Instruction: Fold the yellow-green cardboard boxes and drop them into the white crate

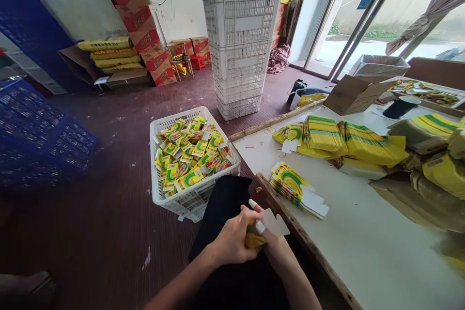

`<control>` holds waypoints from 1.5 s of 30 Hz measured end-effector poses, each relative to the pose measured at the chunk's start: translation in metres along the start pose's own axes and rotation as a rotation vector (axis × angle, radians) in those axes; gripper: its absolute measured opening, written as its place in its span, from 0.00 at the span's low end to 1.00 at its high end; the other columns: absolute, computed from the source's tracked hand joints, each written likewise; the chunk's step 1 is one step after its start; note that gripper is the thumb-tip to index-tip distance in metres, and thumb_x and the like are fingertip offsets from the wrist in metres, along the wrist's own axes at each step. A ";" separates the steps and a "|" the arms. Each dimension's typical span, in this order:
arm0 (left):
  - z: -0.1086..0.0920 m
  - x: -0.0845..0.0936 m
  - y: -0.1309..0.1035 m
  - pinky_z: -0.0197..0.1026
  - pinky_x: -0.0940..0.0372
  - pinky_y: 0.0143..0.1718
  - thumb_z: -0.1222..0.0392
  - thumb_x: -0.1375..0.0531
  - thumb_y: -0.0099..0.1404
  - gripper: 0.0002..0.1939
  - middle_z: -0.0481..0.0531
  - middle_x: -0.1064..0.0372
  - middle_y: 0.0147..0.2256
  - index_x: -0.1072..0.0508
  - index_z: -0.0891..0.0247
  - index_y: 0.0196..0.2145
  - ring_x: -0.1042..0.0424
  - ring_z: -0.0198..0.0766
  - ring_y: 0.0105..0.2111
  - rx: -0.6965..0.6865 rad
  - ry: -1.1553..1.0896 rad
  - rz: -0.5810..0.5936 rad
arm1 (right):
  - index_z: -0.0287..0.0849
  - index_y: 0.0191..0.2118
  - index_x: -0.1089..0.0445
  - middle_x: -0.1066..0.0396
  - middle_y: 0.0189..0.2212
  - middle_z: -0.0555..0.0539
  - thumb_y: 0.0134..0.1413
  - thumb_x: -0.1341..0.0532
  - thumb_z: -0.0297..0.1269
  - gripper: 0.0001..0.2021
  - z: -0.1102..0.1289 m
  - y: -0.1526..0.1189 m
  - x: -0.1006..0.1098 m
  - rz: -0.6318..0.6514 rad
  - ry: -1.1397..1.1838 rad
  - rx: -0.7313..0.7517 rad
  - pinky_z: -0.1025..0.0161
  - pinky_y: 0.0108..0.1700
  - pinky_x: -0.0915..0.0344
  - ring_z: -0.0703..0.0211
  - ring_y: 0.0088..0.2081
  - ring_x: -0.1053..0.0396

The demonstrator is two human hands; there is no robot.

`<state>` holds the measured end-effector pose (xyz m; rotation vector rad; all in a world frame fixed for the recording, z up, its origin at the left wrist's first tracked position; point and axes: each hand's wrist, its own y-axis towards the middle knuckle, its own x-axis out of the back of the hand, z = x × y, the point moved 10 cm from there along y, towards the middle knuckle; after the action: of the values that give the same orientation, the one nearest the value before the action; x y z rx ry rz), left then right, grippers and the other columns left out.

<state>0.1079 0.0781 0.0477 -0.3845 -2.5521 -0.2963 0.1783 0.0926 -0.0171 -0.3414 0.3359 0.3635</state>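
Above my lap, my left hand [236, 235] wraps round a small yellow and green carton [255, 238] with a white flap standing open. My right hand [272, 242] grips the same carton from the other side, white coverings on its thumb and a fingertip. What is inside the carton cannot be made out. To the right, on the white table [363, 252], lies a stack of flat yellow cartons [290, 181] with white flaps. Ahead and left of my knees, a white basket [196, 196] holds many small filled-looking yellow and green packs [192, 150].
Tall white crates [241, 24] stand stacked beyond the basket. Blue crates [39, 131] are at the left. Bundles of yellow packaging [323, 135] and an open cardboard box [350, 94] lie on the table, whose wooden edge [308, 242] runs beside my right arm.
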 end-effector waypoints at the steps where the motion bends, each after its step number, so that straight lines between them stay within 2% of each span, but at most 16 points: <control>1: 0.003 0.001 -0.001 0.43 0.33 0.43 0.68 0.37 0.46 0.31 0.52 0.32 0.45 0.41 0.57 0.48 0.28 0.44 0.42 0.021 0.007 -0.002 | 0.48 0.61 0.38 0.32 0.57 0.40 0.51 0.40 0.60 0.35 0.004 -0.001 -0.001 -0.004 -0.023 0.025 0.43 0.60 0.41 0.41 0.59 0.36; 4: 0.014 -0.001 -0.002 0.42 0.33 0.38 0.68 0.39 0.47 0.29 0.49 0.33 0.39 0.42 0.58 0.47 0.28 0.41 0.36 0.115 -0.011 0.041 | 0.50 0.63 0.40 0.38 0.61 0.41 0.52 0.40 0.58 0.34 0.024 -0.007 -0.011 0.033 -0.256 0.197 0.43 0.63 0.45 0.43 0.62 0.41; 6: 0.020 -0.003 -0.001 0.43 0.33 0.37 0.67 0.39 0.48 0.30 0.49 0.35 0.38 0.43 0.58 0.49 0.29 0.41 0.35 0.151 -0.033 0.056 | 0.50 0.63 0.42 0.43 0.64 0.43 0.57 0.40 0.47 0.29 0.034 -0.012 -0.020 0.089 -0.474 0.311 0.45 0.64 0.47 0.46 0.64 0.45; 9: 0.025 0.002 -0.002 0.46 0.32 0.40 0.66 0.39 0.48 0.32 0.54 0.37 0.44 0.45 0.60 0.51 0.29 0.43 0.40 0.176 -0.042 -0.040 | 0.52 0.63 0.41 0.45 0.65 0.44 0.60 0.47 0.30 0.26 0.041 -0.016 -0.024 0.099 -0.723 0.440 0.49 0.64 0.44 0.51 0.64 0.44; 13: 0.029 0.016 -0.007 0.54 0.34 0.46 0.66 0.39 0.47 0.27 0.56 0.35 0.44 0.39 0.60 0.46 0.31 0.49 0.45 0.228 0.120 -0.124 | 0.50 0.66 0.48 0.49 0.67 0.42 0.59 0.47 0.26 0.30 0.049 -0.018 -0.015 0.033 -0.856 0.548 0.50 0.62 0.42 0.51 0.65 0.46; 17: 0.023 0.029 -0.009 0.50 0.32 0.44 0.64 0.37 0.48 0.22 0.54 0.29 0.40 0.33 0.62 0.43 0.28 0.46 0.41 0.228 0.112 -0.103 | 0.47 0.66 0.49 0.60 0.69 0.38 0.56 0.44 0.26 0.32 0.039 -0.019 -0.021 0.142 -0.998 0.487 0.51 0.59 0.37 0.46 0.64 0.45; 22: 0.021 0.035 -0.005 0.43 0.31 0.41 0.60 0.34 0.46 0.24 0.53 0.24 0.40 0.27 0.63 0.43 0.25 0.43 0.38 0.272 -0.002 -0.043 | 0.45 0.49 0.28 0.44 0.64 0.37 0.58 0.45 0.27 0.16 0.044 -0.020 -0.019 0.168 -1.046 0.463 0.50 0.56 0.34 0.46 0.59 0.36; 28: 0.018 0.037 -0.002 0.41 0.32 0.41 0.61 0.32 0.44 0.25 0.53 0.23 0.40 0.25 0.64 0.43 0.25 0.43 0.37 0.287 0.025 0.045 | 0.45 0.40 0.25 0.36 0.59 0.38 0.52 0.38 0.31 0.09 0.054 -0.016 -0.013 0.234 -0.970 0.405 0.49 0.55 0.34 0.45 0.56 0.33; 30: 0.016 0.036 -0.001 0.41 0.33 0.41 0.61 0.33 0.46 0.25 0.54 0.24 0.40 0.26 0.64 0.45 0.26 0.43 0.38 0.263 0.051 0.056 | 0.45 0.41 0.27 0.35 0.58 0.38 0.51 0.38 0.33 0.10 0.054 -0.013 -0.009 0.175 -0.890 0.394 0.48 0.55 0.34 0.45 0.56 0.33; 35: 0.024 0.026 -0.001 0.44 0.32 0.41 0.59 0.33 0.47 0.26 0.55 0.26 0.39 0.27 0.64 0.46 0.26 0.46 0.38 0.220 0.198 0.132 | 0.44 0.58 0.42 0.34 0.56 0.38 0.49 0.37 0.39 0.30 0.030 -0.005 0.000 0.012 -0.719 0.306 0.48 0.54 0.33 0.47 0.55 0.32; 37: 0.032 0.051 0.004 0.46 0.32 0.43 0.60 0.33 0.48 0.25 0.55 0.26 0.40 0.28 0.61 0.46 0.26 0.47 0.40 0.212 0.242 0.013 | 0.44 0.60 0.45 0.37 0.58 0.37 0.48 0.37 0.40 0.33 0.028 -0.004 0.003 -0.057 -0.731 0.323 0.48 0.54 0.33 0.47 0.54 0.32; 38: 0.036 0.077 0.005 0.48 0.32 0.46 0.60 0.33 0.48 0.26 0.55 0.27 0.42 0.29 0.60 0.47 0.27 0.48 0.42 0.215 0.273 -0.141 | 0.44 0.60 0.45 0.37 0.58 0.37 0.49 0.37 0.40 0.32 0.033 -0.004 0.006 -0.093 -0.746 0.352 0.49 0.53 0.32 0.47 0.53 0.31; 41: 0.035 0.174 -0.014 0.57 0.43 0.58 0.57 0.32 0.51 0.35 0.61 0.34 0.53 0.37 0.60 0.55 0.36 0.53 0.56 0.224 0.421 -0.794 | 0.44 0.55 0.39 0.31 0.51 0.39 0.53 0.41 0.43 0.24 0.066 -0.004 0.025 -0.248 -0.842 0.482 0.49 0.51 0.31 0.49 0.48 0.29; 42: 0.033 0.194 -0.022 0.58 0.46 0.60 0.55 0.32 0.52 0.38 0.63 0.38 0.56 0.41 0.62 0.58 0.40 0.54 0.59 0.210 0.452 -0.935 | 0.44 0.52 0.37 0.29 0.47 0.40 0.54 0.42 0.43 0.20 0.082 -0.005 0.036 -0.340 -0.900 0.531 0.49 0.50 0.32 0.48 0.47 0.29; 43: 0.033 0.205 -0.026 0.58 0.47 0.61 0.53 0.33 0.53 0.40 0.64 0.40 0.58 0.43 0.63 0.59 0.42 0.54 0.60 0.195 0.463 -1.012 | 0.43 0.50 0.35 0.28 0.45 0.40 0.55 0.43 0.44 0.18 0.098 -0.007 0.049 -0.450 -0.969 0.572 0.48 0.50 0.33 0.47 0.46 0.29; 45: 0.037 0.203 -0.023 0.56 0.45 0.60 0.52 0.35 0.56 0.37 0.64 0.40 0.57 0.43 0.64 0.59 0.41 0.52 0.59 0.172 0.422 -0.989 | 0.39 0.46 0.34 0.29 0.41 0.37 0.55 0.45 0.45 0.18 0.122 -0.006 0.076 -0.662 -1.123 0.601 0.45 0.50 0.35 0.44 0.45 0.31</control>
<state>-0.0831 0.1095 0.1240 0.9382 -2.1242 -0.4375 0.2789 0.1550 0.0643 0.3680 -0.7617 -0.2356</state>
